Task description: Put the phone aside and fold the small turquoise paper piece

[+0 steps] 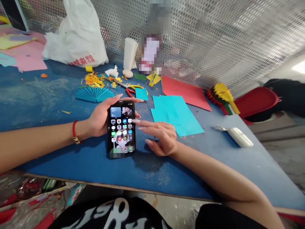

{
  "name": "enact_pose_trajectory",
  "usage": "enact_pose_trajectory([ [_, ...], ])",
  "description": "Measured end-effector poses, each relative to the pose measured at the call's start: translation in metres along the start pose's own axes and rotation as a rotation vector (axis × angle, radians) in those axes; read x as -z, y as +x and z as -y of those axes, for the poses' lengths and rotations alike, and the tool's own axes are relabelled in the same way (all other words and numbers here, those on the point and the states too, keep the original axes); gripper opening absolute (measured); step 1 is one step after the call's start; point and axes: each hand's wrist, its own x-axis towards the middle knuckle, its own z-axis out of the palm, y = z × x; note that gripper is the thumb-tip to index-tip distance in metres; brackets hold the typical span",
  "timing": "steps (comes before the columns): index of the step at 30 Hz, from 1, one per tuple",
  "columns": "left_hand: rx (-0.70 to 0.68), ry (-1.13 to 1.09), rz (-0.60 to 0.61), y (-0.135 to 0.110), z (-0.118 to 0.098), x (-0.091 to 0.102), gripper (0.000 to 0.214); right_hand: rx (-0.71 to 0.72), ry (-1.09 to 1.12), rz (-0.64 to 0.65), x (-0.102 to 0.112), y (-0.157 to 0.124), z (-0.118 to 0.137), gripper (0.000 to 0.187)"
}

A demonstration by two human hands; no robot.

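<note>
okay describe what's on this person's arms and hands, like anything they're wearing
Both forearms are bare, no sleeves showing. The left hand has a red string bracelet with a small gold piece at the wrist. The right hand wears nothing visible; its fingernails are long and pale.

— From here I see the left hand [100, 119] gripping a phone [121, 128]: glossy glass front, smooth dark casing.

— And beneath that grip?

— A matt blue table [59, 95], scuffed and rough. Just beyond the right hand [159, 136], smooth matt paper sheets [176, 114]; farther back, a crinkled shiny plastic bag [76, 35].
</note>
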Motion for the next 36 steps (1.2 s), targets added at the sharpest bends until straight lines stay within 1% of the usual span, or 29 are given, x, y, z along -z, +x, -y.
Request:
enact_pose_trajectory([
  [2,0.006,-0.028,0.012,-0.001,0.000,0.000,0.059,0.110,0.049,0.058,0.001,0.002,0.000,0.022],
  [4,0.014,-0.057,0.020,-0.001,-0.002,-0.001,0.056,0.177,0.145,0.137,0.001,0.003,-0.002,0.028],
  [6,0.032,-0.078,0.013,-0.002,-0.004,-0.001,0.056,0.169,0.235,0.204,0.002,0.003,-0.003,0.033],
  [9,0.064,-0.095,0.001,-0.001,-0.007,0.000,0.060,0.196,0.275,0.243,0.002,0.001,-0.005,0.035],
  [13,0.059,-0.080,-0.010,-0.001,-0.007,0.002,0.060,0.245,0.238,0.237,0.002,0.001,-0.004,0.037],
  [16,0.070,-0.097,-0.020,-0.001,-0.006,0.003,0.058,0.318,0.168,0.216,0.001,0.002,-0.001,0.042],
  [18,0.068,-0.115,-0.007,0.000,-0.005,0.003,0.056,0.371,0.054,0.171,0.001,0.003,0.003,0.040],
  [21,0.033,-0.096,0.041,0.000,-0.004,0.000,0.050,0.431,-0.130,0.085,0.001,0.004,0.006,0.030],
  [23,-0.001,-0.067,0.069,0.000,-0.005,-0.001,0.046,0.419,-0.185,0.022,0.001,0.003,0.008,0.026],
  [25,-0.030,-0.051,0.084,-0.001,-0.005,-0.002,0.043,0.316,-0.196,-0.040,0.001,0.002,0.008,0.022],
  [26,-0.040,-0.046,0.087,-0.002,-0.005,-0.002,0.044,0.231,-0.196,-0.058,0.001,0.001,0.007,0.020],
  [28,-0.054,-0.032,0.083,-0.002,-0.005,-0.001,0.047,-0.012,-0.184,-0.035,-0.001,0.001,0.006,0.018],
  [29,-0.064,-0.022,0.079,-0.003,-0.004,0.000,0.050,-0.151,-0.165,0.016,-0.002,0.001,0.006,0.020],
  [31,-0.093,0.000,0.068,-0.002,-0.003,0.002,0.053,-0.392,-0.103,0.181,-0.007,0.003,0.004,0.033],
  [32,-0.116,0.007,0.061,-0.002,-0.002,0.001,0.053,-0.467,-0.053,0.260,-0.010,0.005,0.003,0.040],
  [33,-0.141,0.013,0.056,-0.001,-0.002,0.001,0.052,-0.505,0.014,0.318,-0.014,0.008,0.003,0.045],
  [34,-0.161,0.017,0.052,-0.001,-0.001,0.000,0.051,-0.529,0.100,0.350,-0.019,0.011,0.003,0.049],
  [36,-0.194,0.035,0.048,-0.001,0.000,-0.002,0.052,-0.611,0.317,0.345,-0.030,0.017,0.005,0.051],
])
